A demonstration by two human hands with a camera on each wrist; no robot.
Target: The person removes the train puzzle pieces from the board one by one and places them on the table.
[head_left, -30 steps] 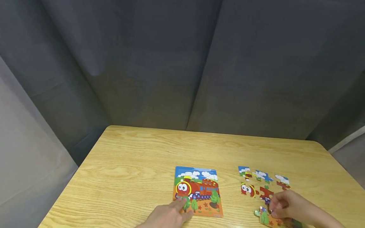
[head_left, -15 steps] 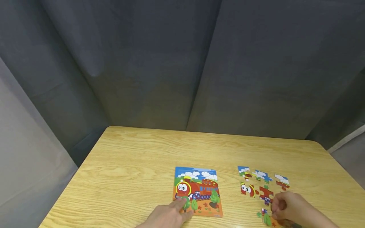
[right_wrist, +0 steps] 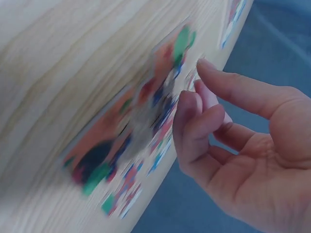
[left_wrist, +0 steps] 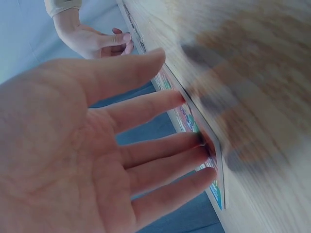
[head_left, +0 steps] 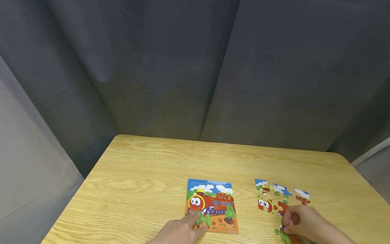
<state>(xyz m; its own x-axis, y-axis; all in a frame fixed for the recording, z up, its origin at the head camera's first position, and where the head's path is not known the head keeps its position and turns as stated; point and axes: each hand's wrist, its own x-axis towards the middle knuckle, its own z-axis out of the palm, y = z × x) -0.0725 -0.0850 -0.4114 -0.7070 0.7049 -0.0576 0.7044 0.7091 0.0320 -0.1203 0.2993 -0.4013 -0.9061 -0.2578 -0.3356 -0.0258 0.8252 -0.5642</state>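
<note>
My left hand (head_left: 178, 232) rests its fingertips on the lower left of a flat board with a red train picture (head_left: 213, 206). The left wrist view shows those fingers straight, touching the board's surface near its edge. On the right, my right hand (head_left: 307, 223) hovers low over loose jigsaw pieces, its fingers curled and the thumb held apart from them. Nothing shows between thumb and fingers in the right wrist view. Partly under this hand lie a red train piece (head_left: 282, 207) and an orange piece with a green tree (head_left: 285, 238).
Beyond the right hand lie a piece with the train's eyes (head_left: 265, 204) and several sky pieces, among them one with a white cloud (head_left: 301, 193). All rest picture side up on the wooden table (head_left: 146, 169). Dark curtains (head_left: 170, 67) hang behind it.
My right hand has shifted left and now covers part of the red train piece. The tree piece below has slid slightly right and nearer. My left hand has stayed on the board.
</note>
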